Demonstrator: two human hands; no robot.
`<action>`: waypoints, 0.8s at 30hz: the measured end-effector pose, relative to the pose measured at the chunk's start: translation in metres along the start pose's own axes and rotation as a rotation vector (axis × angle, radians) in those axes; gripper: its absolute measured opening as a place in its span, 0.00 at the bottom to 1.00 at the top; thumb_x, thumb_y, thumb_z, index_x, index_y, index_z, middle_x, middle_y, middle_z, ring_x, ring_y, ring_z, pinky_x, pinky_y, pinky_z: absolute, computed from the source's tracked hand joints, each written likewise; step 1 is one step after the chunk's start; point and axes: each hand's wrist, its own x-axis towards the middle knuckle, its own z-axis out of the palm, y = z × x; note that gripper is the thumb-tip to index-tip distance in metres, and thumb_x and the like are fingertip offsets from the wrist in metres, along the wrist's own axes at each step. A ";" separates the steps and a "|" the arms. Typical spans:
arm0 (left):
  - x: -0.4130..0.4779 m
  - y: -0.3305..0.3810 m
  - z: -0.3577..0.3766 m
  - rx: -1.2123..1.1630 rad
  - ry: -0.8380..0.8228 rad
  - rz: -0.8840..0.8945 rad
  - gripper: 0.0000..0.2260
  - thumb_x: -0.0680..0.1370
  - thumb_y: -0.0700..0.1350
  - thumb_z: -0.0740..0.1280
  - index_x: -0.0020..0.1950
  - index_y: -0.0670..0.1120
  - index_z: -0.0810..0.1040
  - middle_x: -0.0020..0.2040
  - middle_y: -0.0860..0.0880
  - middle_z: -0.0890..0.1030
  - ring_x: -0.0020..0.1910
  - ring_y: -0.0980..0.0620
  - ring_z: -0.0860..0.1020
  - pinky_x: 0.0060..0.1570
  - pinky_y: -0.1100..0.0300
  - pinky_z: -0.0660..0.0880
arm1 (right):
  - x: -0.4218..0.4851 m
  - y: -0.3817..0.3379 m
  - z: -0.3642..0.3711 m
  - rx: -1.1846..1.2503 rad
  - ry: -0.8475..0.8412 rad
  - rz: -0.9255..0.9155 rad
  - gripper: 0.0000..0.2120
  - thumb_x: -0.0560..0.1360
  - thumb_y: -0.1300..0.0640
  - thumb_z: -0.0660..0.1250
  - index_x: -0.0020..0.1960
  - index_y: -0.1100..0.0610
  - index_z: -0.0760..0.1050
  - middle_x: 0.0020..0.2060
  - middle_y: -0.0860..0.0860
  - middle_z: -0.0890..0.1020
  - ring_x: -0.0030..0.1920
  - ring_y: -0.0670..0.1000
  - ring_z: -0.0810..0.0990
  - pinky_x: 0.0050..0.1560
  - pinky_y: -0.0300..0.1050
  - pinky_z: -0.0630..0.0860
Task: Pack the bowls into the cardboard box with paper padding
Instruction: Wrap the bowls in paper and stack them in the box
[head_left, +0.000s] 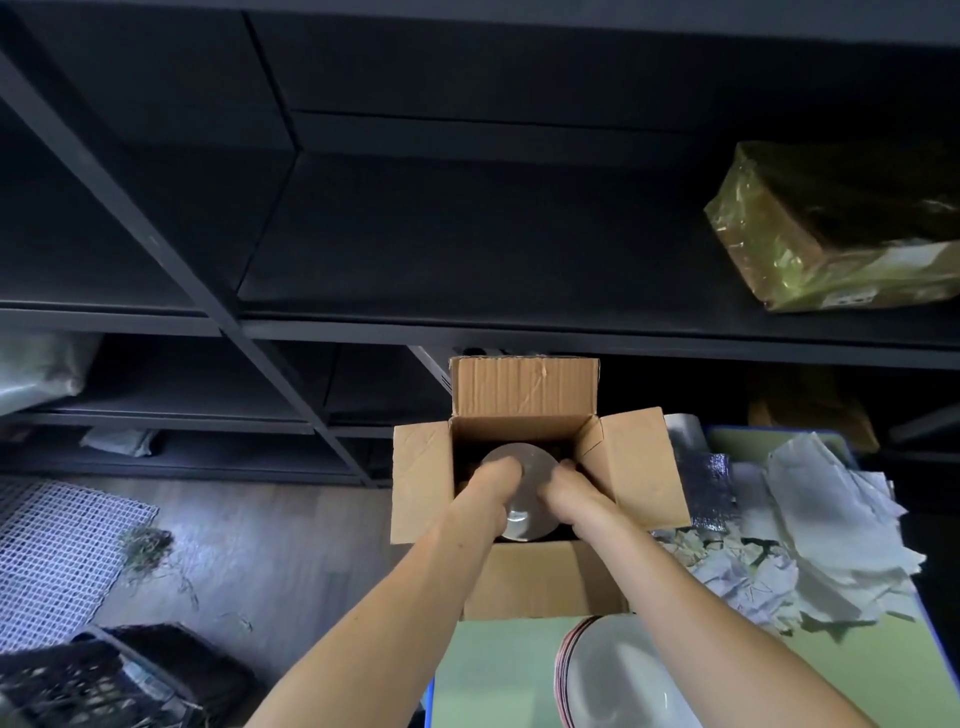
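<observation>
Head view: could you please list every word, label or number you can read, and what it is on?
No text can be read.
On the wrapped parcel: a white label, print too blurred to read.
On the cardboard box and the bowl in it: no print shows.

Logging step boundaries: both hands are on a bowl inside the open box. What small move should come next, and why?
Probably lower the bowl to the bottom and release it. The left hand and right hand both hold it inside the cardboard box, and loose paper and a stack of bowls lie beside the box.
</observation>
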 end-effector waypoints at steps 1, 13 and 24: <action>-0.001 0.000 0.001 0.043 0.021 0.019 0.19 0.84 0.41 0.55 0.73 0.34 0.63 0.71 0.37 0.69 0.70 0.38 0.68 0.66 0.53 0.66 | -0.001 -0.001 0.000 -0.009 0.003 0.011 0.27 0.83 0.59 0.57 0.77 0.67 0.51 0.71 0.61 0.70 0.69 0.60 0.71 0.62 0.46 0.71; -0.020 -0.002 -0.007 0.226 -0.038 0.122 0.22 0.82 0.44 0.60 0.74 0.38 0.65 0.69 0.39 0.72 0.67 0.40 0.72 0.64 0.52 0.72 | -0.007 0.006 -0.001 -0.205 0.074 -0.112 0.24 0.80 0.59 0.61 0.73 0.64 0.60 0.66 0.63 0.72 0.64 0.62 0.74 0.59 0.50 0.71; -0.056 -0.006 -0.032 0.815 -0.033 0.518 0.24 0.83 0.46 0.54 0.79 0.45 0.57 0.77 0.42 0.60 0.73 0.41 0.65 0.71 0.50 0.65 | -0.047 0.025 -0.008 -0.408 0.163 -0.358 0.19 0.79 0.57 0.60 0.68 0.61 0.70 0.71 0.58 0.66 0.67 0.60 0.70 0.65 0.52 0.70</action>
